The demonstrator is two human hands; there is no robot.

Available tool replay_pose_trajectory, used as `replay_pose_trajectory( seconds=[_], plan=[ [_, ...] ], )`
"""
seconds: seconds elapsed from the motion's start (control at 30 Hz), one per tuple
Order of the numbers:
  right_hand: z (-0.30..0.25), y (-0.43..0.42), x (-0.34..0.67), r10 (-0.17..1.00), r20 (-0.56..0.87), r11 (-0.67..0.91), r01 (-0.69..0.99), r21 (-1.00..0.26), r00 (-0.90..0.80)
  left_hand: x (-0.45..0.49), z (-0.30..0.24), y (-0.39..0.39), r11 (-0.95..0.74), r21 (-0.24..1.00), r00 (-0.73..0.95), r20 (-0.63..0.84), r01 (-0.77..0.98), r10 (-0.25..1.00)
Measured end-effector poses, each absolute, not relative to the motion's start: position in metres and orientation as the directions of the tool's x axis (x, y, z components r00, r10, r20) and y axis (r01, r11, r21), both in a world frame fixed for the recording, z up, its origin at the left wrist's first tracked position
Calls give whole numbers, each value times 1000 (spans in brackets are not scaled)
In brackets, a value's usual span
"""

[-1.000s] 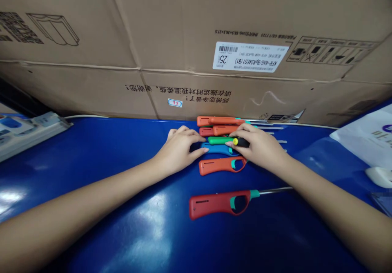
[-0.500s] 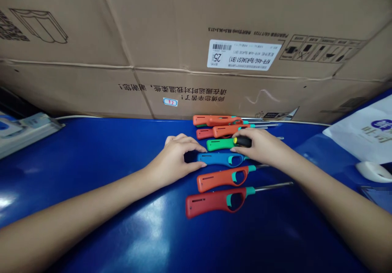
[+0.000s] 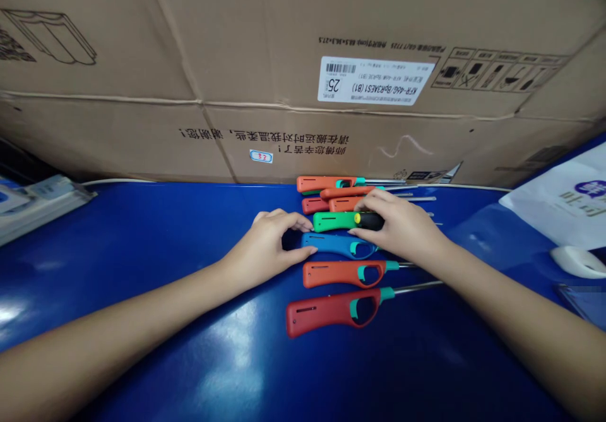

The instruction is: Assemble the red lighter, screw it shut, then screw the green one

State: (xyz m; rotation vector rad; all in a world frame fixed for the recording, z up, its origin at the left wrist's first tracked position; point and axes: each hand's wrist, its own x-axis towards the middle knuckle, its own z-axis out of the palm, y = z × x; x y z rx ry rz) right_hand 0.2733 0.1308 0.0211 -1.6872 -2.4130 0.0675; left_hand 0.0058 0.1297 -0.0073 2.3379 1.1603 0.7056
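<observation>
Long-necked gas lighters lie in a column on the blue table. My left hand (image 3: 269, 242) has its thumb and fingers curved about the butt end of the blue lighter (image 3: 326, 245); its fingertips also reach the end of the green lighter (image 3: 334, 220). In my right hand (image 3: 402, 223) is a black screwdriver (image 3: 372, 221) with a yellow end, its shaft out of sight. That hand's fingers reach over the green lighter's front part and hide its trigger. Nearer me lie an orange lighter (image 3: 331, 274) and a red lighter (image 3: 317, 314), metal necks pointing right.
More orange and red lighters overlap behind, among them an orange lighter (image 3: 326, 184) close to the large cardboard box (image 3: 265, 43). A white bag (image 3: 563, 201) and a white computer mouse (image 3: 577, 262) are at the right. At the left edge sits a pale device (image 3: 52, 207).
My right hand has shifted left with the screwdriver. The green lighter has slid left, the blue one slightly left too. The near orange lighter has turned a little.
</observation>
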Motion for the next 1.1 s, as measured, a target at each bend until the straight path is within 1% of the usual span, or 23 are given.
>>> replay_pose_trajectory(
  seconds=[0.1, 0.2, 0.27, 0.33, 0.4, 0.47, 0.5, 0.53, 0.57, 0.6, 0.63, 0.7, 0.8, 0.87, 0.9, 0.97, 1.03, 1.1],
  plan=[
    [20, 131, 274, 927, 138, 366, 920, -138, -348, 6, -7, 129, -549, 589, 514, 248, 593, 821],
    [18, 131, 274, 923, 148, 374, 918, -132, -355, 7, -9, 129, -524, 630, 513, 223, 573, 829],
    [19, 130, 273, 914, 171, 391, 910, -134, -368, 7, -8, 131, -498, 662, 502, 206, 560, 840],
    [22, 128, 272, 895, 217, 420, 900, -114, -390, 6, -2, 131, -489, 664, 481, 216, 566, 850],
    [29, 125, 272, 868, 288, 442, 894, -78, -404, 4, 10, 126, -518, 602, 460, 266, 607, 847],
    [40, 122, 274, 841, 359, 453, 890, -59, -404, 4, 27, 113, -576, 484, 459, 348, 659, 818],
    [47, 119, 275, 832, 380, 458, 887, -59, -405, 5, 34, 104, -625, 414, 519, 348, 662, 781],
    [53, 117, 277, 827, 387, 464, 884, -57, -408, 7, 40, 93, -692, 358, 618, 312, 627, 721],
    [59, 115, 279, 824, 386, 467, 883, -47, -415, 9, 42, 83, -759, 327, 716, 266, 563, 646],
    [64, 112, 280, 823, 382, 466, 884, -32, -420, 13, 41, 73, -803, 320, 788, 212, 502, 578],
    [67, 109, 281, 823, 377, 464, 886, -14, -425, 17, 38, 64, -830, 321, 828, 190, 456, 528],
    [71, 101, 282, 825, 369, 454, 891, 18, -429, 25, 24, 55, -843, 319, 844, 182, 434, 504],
    [69, 86, 281, 832, 352, 449, 893, 28, -429, 38, 0, 58, -812, 319, 814, 167, 489, 556],
    [66, 75, 278, 843, 315, 455, 890, 17, -437, 45, -9, 67, -806, 314, 797, 193, 502, 572],
    [64, 69, 276, 850, 285, 460, 888, 7, -443, 48, -11, 72, -810, 307, 794, 211, 500, 570],
    [64, 57, 273, 866, 206, 467, 884, -8, -456, 53, -14, 79, -811, 333, 788, 242, 481, 567],
    [65, 45, 269, 875, 126, 471, 882, -2, -467, 56, -16, 83, -767, 359, 738, 249, 532, 628],
    [66, 35, 265, 868, 50, 493, 870, 27, -494, 58, -20, 84, -751, 368, 739, 208, 548, 641]
  ],
)
